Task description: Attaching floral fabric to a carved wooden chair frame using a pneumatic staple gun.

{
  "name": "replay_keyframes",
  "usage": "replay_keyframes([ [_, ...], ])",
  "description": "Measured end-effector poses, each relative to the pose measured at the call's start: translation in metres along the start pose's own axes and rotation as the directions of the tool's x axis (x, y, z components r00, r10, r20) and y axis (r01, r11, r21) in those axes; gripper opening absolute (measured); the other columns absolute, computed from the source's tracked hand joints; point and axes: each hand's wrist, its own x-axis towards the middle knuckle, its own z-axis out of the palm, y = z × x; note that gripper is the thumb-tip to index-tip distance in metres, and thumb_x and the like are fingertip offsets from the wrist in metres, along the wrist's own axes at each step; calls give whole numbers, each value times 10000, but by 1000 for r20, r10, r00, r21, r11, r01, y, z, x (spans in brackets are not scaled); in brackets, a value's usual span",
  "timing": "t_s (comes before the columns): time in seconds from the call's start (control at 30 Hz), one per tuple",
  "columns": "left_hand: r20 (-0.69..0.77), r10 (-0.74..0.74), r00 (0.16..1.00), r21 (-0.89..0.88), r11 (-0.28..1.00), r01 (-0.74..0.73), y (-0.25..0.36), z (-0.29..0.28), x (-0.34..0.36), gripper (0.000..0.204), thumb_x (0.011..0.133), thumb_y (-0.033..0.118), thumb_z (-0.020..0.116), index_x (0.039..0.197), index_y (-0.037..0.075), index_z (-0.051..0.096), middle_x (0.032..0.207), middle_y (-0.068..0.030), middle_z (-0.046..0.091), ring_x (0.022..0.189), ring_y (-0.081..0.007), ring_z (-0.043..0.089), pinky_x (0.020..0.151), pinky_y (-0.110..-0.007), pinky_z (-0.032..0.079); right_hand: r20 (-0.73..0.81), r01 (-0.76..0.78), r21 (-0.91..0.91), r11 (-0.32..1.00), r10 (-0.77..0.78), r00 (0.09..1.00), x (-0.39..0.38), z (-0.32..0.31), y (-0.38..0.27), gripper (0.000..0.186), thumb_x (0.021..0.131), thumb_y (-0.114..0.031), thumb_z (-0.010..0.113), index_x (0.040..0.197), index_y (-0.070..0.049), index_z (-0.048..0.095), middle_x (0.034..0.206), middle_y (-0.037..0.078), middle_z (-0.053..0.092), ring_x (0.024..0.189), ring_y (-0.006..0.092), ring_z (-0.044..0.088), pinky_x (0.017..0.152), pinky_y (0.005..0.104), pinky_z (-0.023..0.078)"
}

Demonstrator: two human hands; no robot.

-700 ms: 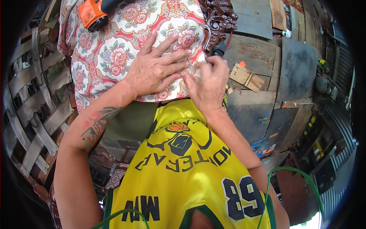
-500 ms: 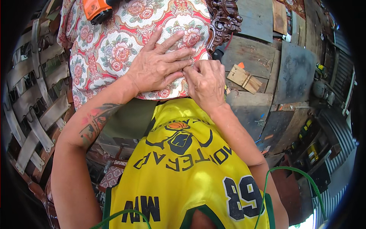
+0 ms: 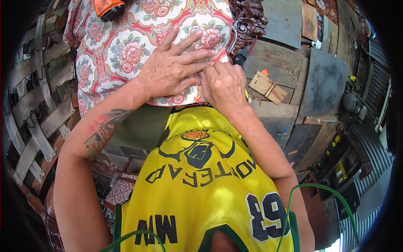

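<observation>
A floral upholstery fabric [image 3: 113, 90], white with red bands and roses, covers a padded seat in front of me. My left hand [image 3: 168, 73] lies flat on it with the fingers spread toward the right. Close against its fingertips, my right hand [image 3: 224, 82] is closed, knuckles up, at the fabric's right edge. Its fingertips are tucked under, so what they pinch is hidden. Dark carved wood [image 3: 247, 25] borders the fabric at the far right. On the fabric's far left lies an orange-and-black tool [image 3: 110, 9], cut off by the top of the view.
A frame of woven grey straps with metal springs [image 3: 46, 122] stands at the left. On the plank floor at the right lie a small wooden block [image 3: 267, 87] and dark flat boards [image 3: 325, 82]. Shelves with yellow items [image 3: 341, 171] are farther right.
My right hand has shifted slightly left and curled tighter, its knuckles turning up. My left hand stays flat, nearly in place. The view has shifted a little.
</observation>
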Motion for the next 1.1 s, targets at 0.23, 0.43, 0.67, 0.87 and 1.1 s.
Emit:
replay_keyframes([
  [0.23, -43, 7, 999, 0, 1000, -7, 0, 1, 2, 581, 869, 486, 723, 1406, 272, 674, 1573, 82, 522, 1595, -251, 267, 1320, -590, 93, -68, -48, 59, 997, 52, 996, -3, -3, 0, 105, 836, -148, 763, 838, -73, 689, 778, 89, 618, 763, 281, 635, 708, 430, 444],
  [0.43, -21, 4, 1000, 2, 1000, -4, 1, 1, 1, 599, 872, 494, 716, 1421, 261, 666, 1582, 73, 517, 1596, -258, 265, 1319, -593, 80, -9, 13, 67, 998, -12, 1000, -5, -7, 8, 85, 810, -116, 740, 843, -68, 677, 804, 90, 620, 761, 276, 652, 699, 435, 487],
  [0.67, 35, -5, 999, 15, 1000, 5, 1, -1, 2, 588, 917, 517, 675, 1452, 275, 640, 1612, 60, 488, 1597, -300, 267, 1308, -614, 81, 44, 90, -17, 996, -89, 995, 1, -2, 17, 57, 809, -70, 718, 840, -89, 674, 868, 100, 636, 780, 272, 667, 662, 401, 525],
  [0.87, 20, 2, 1000, 2, 1000, -2, 2, -1, 0, 531, 934, 513, 665, 1423, 307, 661, 1617, 65, 484, 1594, -294, 271, 1317, -597, 73, -211, 45, 35, 998, -37, 977, -10, -41, 27, 333, 738, -8, 732, 1059, -97, 747, 972, 80, 628, 955, 268, 634, 786, 398, 485],
  [1.1, 5, -7, 1000, -9, 1000, 7, 2, -4, 1, 492, 942, 511, 658, 1393, 314, 683, 1607, 70, 497, 1596, -282, 266, 1320, -592, 64, 117, 252, 20, 967, -253, 960, -20, -25, 18, 311, 837, -149, 664, 1132, -103, 752, 1029, 65, 613, 963, 252, 583, 810, 397, 453],
])
